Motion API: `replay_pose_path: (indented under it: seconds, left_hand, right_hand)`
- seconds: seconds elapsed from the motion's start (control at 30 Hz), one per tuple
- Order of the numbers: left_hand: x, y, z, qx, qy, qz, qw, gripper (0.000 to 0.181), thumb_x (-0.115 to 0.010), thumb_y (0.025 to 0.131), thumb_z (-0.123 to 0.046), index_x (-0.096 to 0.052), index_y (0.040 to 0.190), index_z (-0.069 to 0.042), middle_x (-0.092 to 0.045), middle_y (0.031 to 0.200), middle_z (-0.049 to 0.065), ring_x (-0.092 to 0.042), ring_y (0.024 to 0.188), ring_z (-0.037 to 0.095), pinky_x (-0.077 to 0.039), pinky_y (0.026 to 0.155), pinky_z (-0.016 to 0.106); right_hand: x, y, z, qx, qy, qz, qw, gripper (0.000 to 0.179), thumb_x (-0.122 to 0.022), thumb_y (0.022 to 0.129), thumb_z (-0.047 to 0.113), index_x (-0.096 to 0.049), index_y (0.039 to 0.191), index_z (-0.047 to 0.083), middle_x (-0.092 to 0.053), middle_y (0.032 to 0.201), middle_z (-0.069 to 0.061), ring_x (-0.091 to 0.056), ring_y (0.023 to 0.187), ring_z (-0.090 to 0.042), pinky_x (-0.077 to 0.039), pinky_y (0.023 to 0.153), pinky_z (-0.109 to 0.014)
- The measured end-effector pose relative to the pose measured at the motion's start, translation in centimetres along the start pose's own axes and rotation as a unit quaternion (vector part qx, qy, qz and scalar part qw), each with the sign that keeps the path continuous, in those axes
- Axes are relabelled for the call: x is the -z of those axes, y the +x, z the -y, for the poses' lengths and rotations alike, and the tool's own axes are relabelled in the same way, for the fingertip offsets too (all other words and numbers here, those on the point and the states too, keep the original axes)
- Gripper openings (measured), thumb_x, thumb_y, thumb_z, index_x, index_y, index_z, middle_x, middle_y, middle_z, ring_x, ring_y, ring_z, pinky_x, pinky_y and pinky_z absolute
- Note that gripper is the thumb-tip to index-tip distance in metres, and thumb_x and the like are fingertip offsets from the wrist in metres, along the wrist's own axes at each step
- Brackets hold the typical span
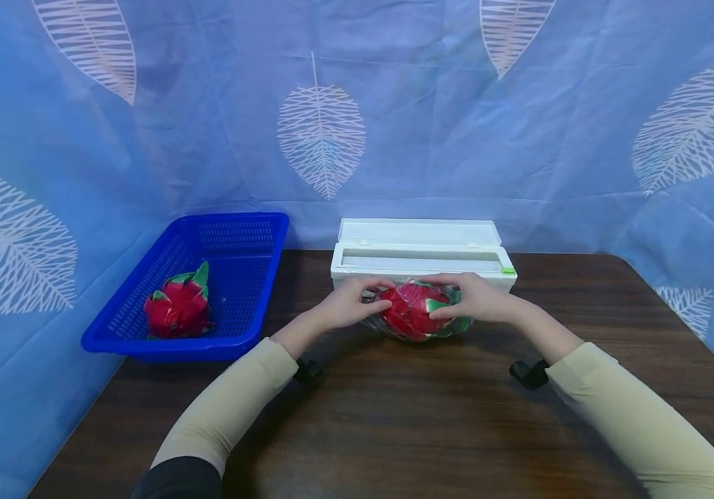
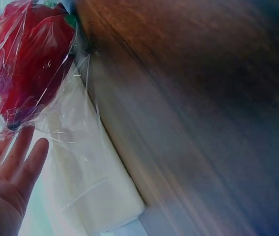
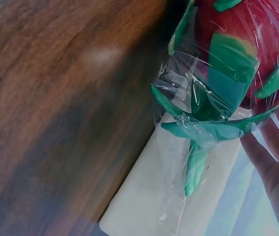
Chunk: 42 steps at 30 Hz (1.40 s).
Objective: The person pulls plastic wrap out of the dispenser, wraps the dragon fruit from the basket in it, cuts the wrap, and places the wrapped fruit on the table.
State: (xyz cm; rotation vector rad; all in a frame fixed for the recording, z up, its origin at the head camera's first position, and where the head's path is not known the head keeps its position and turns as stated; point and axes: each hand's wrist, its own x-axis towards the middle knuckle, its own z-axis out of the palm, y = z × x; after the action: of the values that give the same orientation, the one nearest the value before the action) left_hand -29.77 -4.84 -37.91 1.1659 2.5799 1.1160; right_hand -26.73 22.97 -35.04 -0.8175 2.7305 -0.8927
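Note:
A red dragon fruit point(image 1: 408, 315) with green scales is wrapped in clear cling film point(image 2: 56, 105), in front of a white cling film box. From the left side, my left hand point(image 1: 352, 302) holds the fruit, thumb in front and fingers over the top. My right hand point(image 1: 478, 298) grips the leafy end in the same manner. Loose film bunches around the green scales point(image 3: 233, 73) in the right wrist view. Fingers point(image 2: 16, 155) of the left hand touch the film at the fruit's other end. The fruit hides parts of both hands.
The white cling film box point(image 1: 419, 234) stands at the back with its lid raised. To the left, a blue plastic basket point(image 1: 272, 277) contains another dragon fruit point(image 1: 177, 308). Behind the dark wooden table point(image 1: 419, 423) hangs a blue leaf-patterned cloth point(image 1: 419, 152).

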Motion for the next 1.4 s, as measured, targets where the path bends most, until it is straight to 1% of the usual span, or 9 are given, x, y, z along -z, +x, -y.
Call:
replay_pose_path:
  seconds: [0.2,0.33,0.47,0.63,0.87,0.97,1.13,1.27,1.4]
  left_hand:
    - [0.4,0.0,-0.3,0.012,0.006,0.010,0.9999,0.040,-0.064,0.095,-0.029,-0.059,0.131,-0.012,-0.061,0.127,0.005,-0.056,0.116,0.021,-0.050,0.092,0.036]
    - [0.8,-0.1,-0.6,0.024,0.014,0.012,0.9995,0.041,-0.063,0.095,-0.033,-0.058,0.132,-0.014,-0.060,0.129,0.004,-0.054,0.119,0.022,-0.049,0.094,0.037]
    - [1.3,0.2,-0.9,0.025,0.021,-0.004,0.9994,0.042,-0.063,0.096,-0.035,-0.059,0.132,-0.013,-0.060,0.130,0.005,-0.054,0.120,0.022,-0.048,0.096,0.039]
    - [2.1,1.5,-1.5,0.011,0.020,-0.032,0.9992,0.043,-0.063,0.096,-0.033,-0.059,0.131,-0.009,-0.059,0.130,0.007,-0.053,0.121,0.022,-0.046,0.098,0.042]
    - [2.9,5.3,-2.5,-0.016,0.028,-0.033,0.9989,0.038,-0.064,0.096,-0.029,-0.061,0.130,-0.013,-0.058,0.132,0.002,-0.051,0.122,0.020,-0.043,0.101,0.041]
    - [3.1,6.9,-2.6,-0.013,0.036,-0.022,0.9990,0.041,-0.065,0.095,-0.030,-0.060,0.132,-0.016,-0.057,0.134,0.000,-0.049,0.124,0.018,-0.041,0.103,0.037]
    - [3.1,9.0,-2.9,-0.008,0.059,-0.003,0.9982,0.047,-0.067,0.093,-0.030,-0.056,0.137,-0.018,-0.053,0.139,-0.001,-0.048,0.126,0.017,-0.040,0.103,0.032]
    - [3.1,10.1,-3.3,-0.004,0.066,0.006,0.9978,0.050,-0.068,0.093,-0.028,-0.054,0.139,-0.016,-0.052,0.141,0.001,-0.048,0.126,0.018,-0.041,0.102,0.033]
    - [3.1,10.7,-3.3,-0.004,0.068,0.015,0.9976,0.051,-0.068,0.093,-0.028,-0.053,0.140,-0.016,-0.051,0.141,0.000,-0.048,0.126,0.018,-0.042,0.101,0.032]
  right_hand:
    - [0.3,-0.3,0.0,0.009,-0.008,-0.009,0.9999,0.077,-0.076,0.085,0.036,-0.041,0.148,0.008,-0.048,0.142,-0.018,-0.046,0.127,-0.038,-0.048,0.092,-0.052]
    - [1.2,-0.7,-0.2,0.019,-0.012,-0.039,0.9990,0.073,-0.074,0.088,0.033,-0.041,0.147,0.005,-0.049,0.142,-0.019,-0.045,0.128,-0.038,-0.039,0.098,-0.060]
    - [2.7,-1.5,-0.6,0.014,-0.012,-0.072,0.9972,0.066,-0.069,0.092,0.032,-0.042,0.146,0.005,-0.047,0.142,-0.020,-0.043,0.129,-0.037,-0.033,0.103,-0.060]
    - [5.4,-3.0,-1.3,-0.036,-0.037,-0.112,0.9924,0.063,-0.062,0.096,0.035,-0.040,0.147,0.006,-0.042,0.144,-0.024,-0.039,0.130,-0.044,-0.033,0.101,-0.062]
    - [8.1,-3.6,-3.8,-0.118,-0.040,-0.152,0.9805,0.073,-0.056,0.097,0.046,-0.031,0.150,0.003,-0.030,0.150,-0.028,-0.033,0.132,-0.048,-0.032,0.100,-0.064]
    - [7.8,-3.3,-5.5,-0.151,-0.028,-0.156,0.9757,0.082,-0.055,0.095,0.052,-0.022,0.153,0.003,-0.024,0.152,-0.030,-0.029,0.133,-0.050,-0.032,0.097,-0.067]
    - [5.9,-2.8,-8.1,-0.192,-0.023,-0.140,0.9710,0.097,-0.054,0.092,0.059,-0.005,0.155,0.003,-0.018,0.152,-0.034,-0.026,0.133,-0.054,-0.031,0.096,-0.068]
    - [4.5,-2.6,-9.1,-0.193,-0.011,-0.133,0.9721,0.100,-0.058,0.092,0.056,-0.003,0.154,0.000,-0.023,0.148,-0.037,-0.029,0.130,-0.055,-0.033,0.096,-0.068]
    - [3.7,-2.6,-9.8,-0.179,0.000,-0.145,0.9731,0.098,-0.064,0.090,0.050,-0.009,0.154,-0.001,-0.026,0.147,-0.037,-0.031,0.129,-0.054,-0.034,0.095,-0.067]
